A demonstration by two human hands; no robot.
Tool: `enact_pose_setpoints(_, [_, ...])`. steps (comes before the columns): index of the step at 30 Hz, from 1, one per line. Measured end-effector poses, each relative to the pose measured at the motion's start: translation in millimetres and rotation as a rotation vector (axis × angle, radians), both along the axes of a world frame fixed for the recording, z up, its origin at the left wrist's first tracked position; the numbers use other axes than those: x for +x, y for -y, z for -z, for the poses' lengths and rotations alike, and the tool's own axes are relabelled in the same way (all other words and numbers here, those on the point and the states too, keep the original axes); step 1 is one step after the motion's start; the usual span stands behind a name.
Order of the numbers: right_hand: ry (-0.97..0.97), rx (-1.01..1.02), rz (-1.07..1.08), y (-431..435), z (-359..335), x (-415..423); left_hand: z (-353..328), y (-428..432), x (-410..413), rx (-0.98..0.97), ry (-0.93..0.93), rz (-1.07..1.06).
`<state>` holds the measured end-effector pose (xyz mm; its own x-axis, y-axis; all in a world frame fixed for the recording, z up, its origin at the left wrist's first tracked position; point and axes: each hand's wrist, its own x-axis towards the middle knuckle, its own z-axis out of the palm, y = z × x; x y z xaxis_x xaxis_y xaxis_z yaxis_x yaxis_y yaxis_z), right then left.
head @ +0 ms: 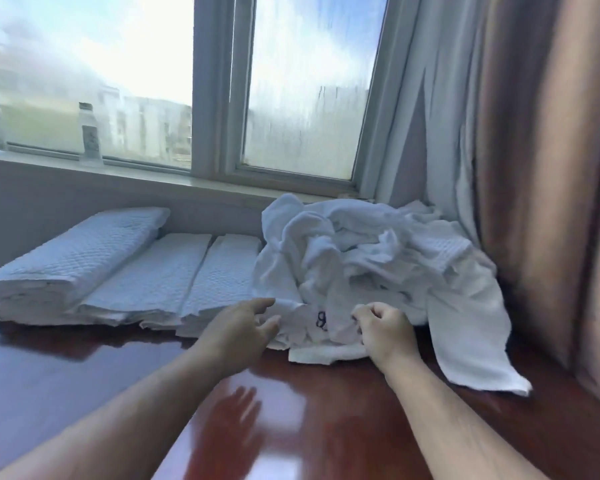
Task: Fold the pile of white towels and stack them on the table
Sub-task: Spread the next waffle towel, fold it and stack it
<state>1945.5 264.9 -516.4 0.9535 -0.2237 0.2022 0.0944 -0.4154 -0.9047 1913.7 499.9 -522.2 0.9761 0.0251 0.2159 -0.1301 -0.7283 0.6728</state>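
I am looking down at a glossy dark red table (pixel 84 386) pushed up against a window wall. Folded towels (pixel 118 271) are lying in flat stacks along the back left, probably kept there so the near side is free as working room. The unfolded pile (pixel 368 258) is sitting heaped at the back right, against the curtain (pixel 541 168), with one loose towel (pixel 475 344) trailing off it toward the near right edge.

I am reaching both arms forward to the front foot of that pile. My right hand (pixel 387 332) is curling its fingers and pinching a bunched fold of white cloth at the pile's lower edge, just right of a small dark mark (pixel 321 320) on the fabric; the cloth is sitting right inside that pinch, knuckles up. My left hand (pixel 241 332) is spread loosely, fingers relaxed and slightly parted, fingertips (pixel 267 303) at the left margin of the same rumpled cloth. It is gripping nothing, and whether the tips are actually touching the fabric I cannot tell.

I judge the two hands are working to separate one towel from the heap, right anchoring, left hunting for a second edge. A small bottle (pixel 90 136) is standing on the windowsill (pixel 187 178), well clear.
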Motion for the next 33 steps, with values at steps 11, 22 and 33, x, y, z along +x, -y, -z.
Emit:
enact_pose_setpoints(11, [-0.008,0.442,-0.178,-2,79,55,71,44,73,-0.007,0.12,-0.164])
enact_pose_setpoints(22, [0.053,0.387,-0.167,-5,73,80,75,35,86,-0.3,0.176,-0.106])
enact_pose_setpoints(33, [0.376,0.063,0.209,3,44,74,63,47,73,-0.26,0.213,0.087])
